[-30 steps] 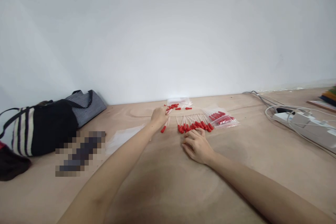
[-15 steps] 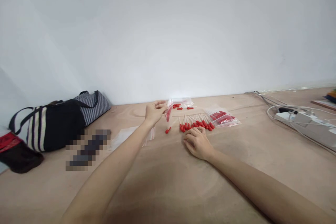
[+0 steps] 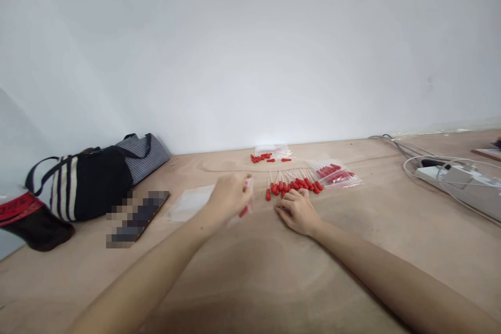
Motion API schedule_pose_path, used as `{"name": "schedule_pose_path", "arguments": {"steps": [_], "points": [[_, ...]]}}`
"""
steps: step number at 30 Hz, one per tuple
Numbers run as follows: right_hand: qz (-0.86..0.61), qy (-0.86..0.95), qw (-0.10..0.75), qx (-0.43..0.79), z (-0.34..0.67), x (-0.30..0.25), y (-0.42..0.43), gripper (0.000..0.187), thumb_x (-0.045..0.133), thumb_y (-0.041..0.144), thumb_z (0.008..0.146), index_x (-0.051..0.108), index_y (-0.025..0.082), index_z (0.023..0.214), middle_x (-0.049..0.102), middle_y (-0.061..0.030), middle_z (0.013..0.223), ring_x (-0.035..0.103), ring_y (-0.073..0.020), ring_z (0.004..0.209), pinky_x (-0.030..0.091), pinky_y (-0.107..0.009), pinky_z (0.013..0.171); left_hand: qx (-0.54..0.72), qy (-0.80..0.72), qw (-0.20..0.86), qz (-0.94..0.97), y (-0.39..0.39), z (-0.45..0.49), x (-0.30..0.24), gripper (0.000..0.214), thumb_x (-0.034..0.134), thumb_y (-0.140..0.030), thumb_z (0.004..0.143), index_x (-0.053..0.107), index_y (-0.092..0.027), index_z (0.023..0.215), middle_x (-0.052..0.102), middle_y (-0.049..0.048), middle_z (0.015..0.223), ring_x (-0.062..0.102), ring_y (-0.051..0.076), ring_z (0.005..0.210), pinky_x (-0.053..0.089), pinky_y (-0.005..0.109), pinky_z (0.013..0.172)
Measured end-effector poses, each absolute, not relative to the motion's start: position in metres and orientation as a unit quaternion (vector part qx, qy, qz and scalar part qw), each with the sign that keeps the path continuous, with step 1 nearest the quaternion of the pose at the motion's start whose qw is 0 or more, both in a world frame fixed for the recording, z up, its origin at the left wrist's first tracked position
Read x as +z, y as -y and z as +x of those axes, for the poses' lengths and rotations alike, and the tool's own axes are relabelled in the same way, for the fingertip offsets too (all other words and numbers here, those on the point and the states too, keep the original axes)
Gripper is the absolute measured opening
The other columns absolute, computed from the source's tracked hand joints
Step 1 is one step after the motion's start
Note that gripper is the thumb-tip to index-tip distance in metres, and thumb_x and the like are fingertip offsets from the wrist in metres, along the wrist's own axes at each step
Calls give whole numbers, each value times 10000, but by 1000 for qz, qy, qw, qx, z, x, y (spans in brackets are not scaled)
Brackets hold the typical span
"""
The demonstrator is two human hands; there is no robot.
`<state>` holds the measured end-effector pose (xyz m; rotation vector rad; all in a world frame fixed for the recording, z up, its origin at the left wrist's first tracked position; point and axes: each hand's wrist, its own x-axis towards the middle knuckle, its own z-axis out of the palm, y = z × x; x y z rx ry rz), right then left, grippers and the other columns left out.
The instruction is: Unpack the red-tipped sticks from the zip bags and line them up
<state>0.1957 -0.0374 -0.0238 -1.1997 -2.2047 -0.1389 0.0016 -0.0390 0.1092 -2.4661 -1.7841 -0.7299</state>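
Note:
My left hand (image 3: 230, 195) is closed on a small clear plastic bag (image 3: 249, 199), blurred by motion, with something red in or under it. Its fingertips are partly hidden. To the right, my right hand (image 3: 298, 212) rests on the table, fingers curled together and their tips hidden. It lies right at the near edge of a row of droppers (image 3: 297, 183), which have red bulbs toward me and thin pale stems pointing away. A clear zip bag (image 3: 340, 176) with red bulbs inside lies just right of the row. Several loose red bulbs (image 3: 260, 157) lie behind it.
A clear bag (image 3: 274, 150) lies at the wall. Flat white bags (image 3: 191, 202) are left of my left hand. Farther left are a pixelated dark flat object (image 3: 141, 219), a black striped bag (image 3: 97, 182) and a dark red-labelled bottle (image 3: 35, 224). A power strip (image 3: 457, 182) with cables sits right.
My left hand has come nearer to me and lower with the plastic bag, uncovering more loose red bulbs at the back. My right hand has stayed by the droppers. The view has shifted slightly.

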Motion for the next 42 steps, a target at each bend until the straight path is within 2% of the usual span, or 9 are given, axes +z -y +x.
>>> {"name": "schedule_pose_path", "arguments": {"steps": [5,9,12,16,23,30,34,38,42], "points": [[-454,835,309,-41,198,-22,40,169,482,231,802,612,198,699,594,-19,694,465,-152,753,215,-340,746,-134,529,-42,-837,51,38,60,284,473,-42,629,642,-162,824,656,50,670,605,203,675,407,255,604],[-462,832,305,-33,204,-22,43,179,483,234,802,606,194,679,606,-26,703,477,-155,751,228,-342,753,-170,513,-104,-835,50,38,28,214,490,-81,696,623,-159,844,645,36,680,594,178,661,420,248,613],[-459,833,308,-14,210,-22,47,174,474,240,811,615,203,715,621,-28,739,487,-157,762,231,-349,771,-232,490,-79,-837,37,23,16,130,491,-201,783,617,-175,802,640,40,753,583,177,748,422,270,708],[-458,832,314,12,213,-23,50,164,470,234,812,619,212,749,626,-23,743,493,-159,768,226,-362,791,-232,552,-45,-800,4,8,10,110,518,-201,776,613,-151,799,620,74,867,545,205,893,388,309,808],[-463,829,313,18,211,-21,50,147,487,223,798,614,206,725,625,-15,743,492,-153,776,225,-359,787,-212,614,-87,-755,-42,30,2,145,582,-154,684,613,-141,825,642,60,717,595,193,698,418,271,646],[-461,829,314,17,211,-20,48,134,496,221,794,620,217,743,624,-3,734,499,-146,778,222,-346,775,-249,597,-130,-751,-51,51,2,141,555,-250,744,638,-143,705,660,63,699,610,180,681,428,251,625],[-459,832,309,28,210,-19,49,126,505,229,795,624,220,756,613,2,721,501,-137,770,224,-334,757,-271,544,-140,-781,-29,32,5,154,498,-224,789,634,-154,811,664,52,785,601,172,762,442,262,704],[-470,827,296,81,203,-15,55,133,508,261,799,632,235,759,602,6,704,497,-144,762,234,-325,717,-262,464,-155,-832,9,2,8,159,487,-239,799,631,-180,831,647,33,856,579,163,847,426,286,815],[-478,822,276,142,193,-10,63,148,503,315,805,637,261,771,601,1,756,496,-164,782,253,-332,708,-216,363,-187,-887,39,-14,9,354,525,-333,791,533,-203,1120,537,75,1167,475,205,1093,357,343,944]]}}
